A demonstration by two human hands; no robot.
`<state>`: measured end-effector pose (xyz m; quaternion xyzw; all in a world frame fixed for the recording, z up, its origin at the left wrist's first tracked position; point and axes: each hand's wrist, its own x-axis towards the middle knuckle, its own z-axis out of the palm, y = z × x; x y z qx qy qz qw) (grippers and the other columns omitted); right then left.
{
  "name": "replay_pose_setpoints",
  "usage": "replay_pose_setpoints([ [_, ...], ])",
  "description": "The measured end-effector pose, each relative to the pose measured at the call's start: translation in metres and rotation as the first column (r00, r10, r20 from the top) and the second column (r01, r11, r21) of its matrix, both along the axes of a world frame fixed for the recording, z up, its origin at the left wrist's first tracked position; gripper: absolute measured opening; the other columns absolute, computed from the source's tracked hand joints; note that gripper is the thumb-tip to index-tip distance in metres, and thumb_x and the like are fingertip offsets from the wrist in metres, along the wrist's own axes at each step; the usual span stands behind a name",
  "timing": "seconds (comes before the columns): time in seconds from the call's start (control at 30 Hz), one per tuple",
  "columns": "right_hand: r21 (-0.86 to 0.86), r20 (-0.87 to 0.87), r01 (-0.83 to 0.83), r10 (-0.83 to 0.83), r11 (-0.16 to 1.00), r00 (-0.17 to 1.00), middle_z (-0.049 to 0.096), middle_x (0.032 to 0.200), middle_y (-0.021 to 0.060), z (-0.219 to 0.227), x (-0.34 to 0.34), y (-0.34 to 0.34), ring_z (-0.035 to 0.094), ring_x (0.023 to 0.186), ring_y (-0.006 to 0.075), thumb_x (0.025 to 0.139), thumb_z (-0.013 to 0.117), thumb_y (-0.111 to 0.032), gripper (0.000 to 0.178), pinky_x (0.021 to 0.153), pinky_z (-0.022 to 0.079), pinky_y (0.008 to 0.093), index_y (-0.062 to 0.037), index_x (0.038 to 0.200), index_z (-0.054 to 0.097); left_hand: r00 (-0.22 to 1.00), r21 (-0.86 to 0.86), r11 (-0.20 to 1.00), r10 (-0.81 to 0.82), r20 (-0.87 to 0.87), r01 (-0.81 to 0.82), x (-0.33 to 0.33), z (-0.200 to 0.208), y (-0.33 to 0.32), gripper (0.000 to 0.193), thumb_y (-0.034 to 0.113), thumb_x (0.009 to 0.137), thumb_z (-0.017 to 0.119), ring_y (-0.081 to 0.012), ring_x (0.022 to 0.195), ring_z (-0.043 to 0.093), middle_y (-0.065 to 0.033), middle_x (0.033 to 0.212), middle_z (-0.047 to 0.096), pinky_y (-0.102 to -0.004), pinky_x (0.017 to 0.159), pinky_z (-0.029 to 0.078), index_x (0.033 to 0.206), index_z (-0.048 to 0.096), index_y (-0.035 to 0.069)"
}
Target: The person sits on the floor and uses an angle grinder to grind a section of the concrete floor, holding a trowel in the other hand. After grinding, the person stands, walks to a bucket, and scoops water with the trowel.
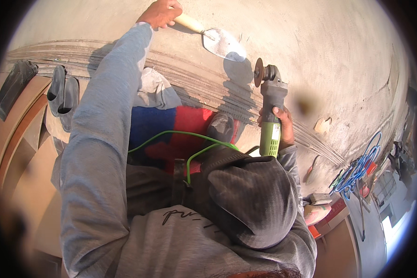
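At the top left, my left hand [160, 14] is closed around the pale handle of a pointed trowel [223, 44]. Its bright metal blade points right, over the concrete floor [310, 41]. My right hand [285, 126] wraps round the body of a green and dark grey angle grinder [272, 95], held upright right of centre. A worn brown disc [258, 72] sits at the grinder's top, apart from the trowel blade. The frame does not show whether the disc turns. Dark cloth [252, 199] hides the grinder's lower end and much of my right forearm.
Long thin metal rods [204, 76] run across the floor. A green cord [171, 133] loops over blue and red cloth [155, 123]. Black slippers [68, 99] lie at left, near brown boards [25, 116]. Coiled blue cable [359, 169] lies at right. A pale rag [157, 90] rests beside the rods.
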<state>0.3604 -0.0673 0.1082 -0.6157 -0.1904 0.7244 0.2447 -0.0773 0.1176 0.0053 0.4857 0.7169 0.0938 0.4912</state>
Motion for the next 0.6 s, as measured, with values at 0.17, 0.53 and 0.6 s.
replay_pose_setpoints([
  [0.17,-0.003,0.015,0.077,-0.077,0.997,0.997,0.067,0.087,0.0172,-0.005,0.01,-0.016,0.069,0.068,0.0235,0.083,0.069,-0.039,0.054,0.061,0.057,0.0341,0.0052,0.111,0.054,0.806,0.09,0.837,-0.483,-0.342,0.54,0.038,0.006,-0.036,0.043,0.048,0.09,0.062,-0.0283,0.085,0.069,-0.0124,0.099,0.073,-0.0416,0.079,0.053,0.107,0.073,0.011],
  [0.53,0.284,0.469,-0.15,-0.001,0.947,0.883,0.066,0.099,0.0147,-0.007,0.006,-0.034,0.064,0.088,0.0195,0.08,0.077,-0.02,0.054,0.082,0.052,0.0332,0.0064,0.12,0.053,0.833,0.068,0.837,-0.526,-0.173,0.543,0.07,0.017,-0.052,0.041,0.044,0.085,0.071,-0.0273,0.075,0.065,-0.0138,0.082,0.068,-0.04,0.07,0.049,0.098,0.07,0.005],
  [0.6,0.326,0.563,-0.223,0.001,0.919,0.827,0.066,0.102,0.0148,-0.006,0.001,-0.039,0.062,0.092,0.0204,0.078,0.079,-0.02,0.059,0.086,0.051,0.034,0.0058,0.123,0.052,0.834,0.072,0.833,-0.538,-0.12,0.548,0.068,0.016,-0.052,0.041,0.043,0.085,0.071,-0.0251,0.074,0.064,-0.013,0.081,0.067,-0.0386,0.067,0.05,0.1,0.07,0.004],
])
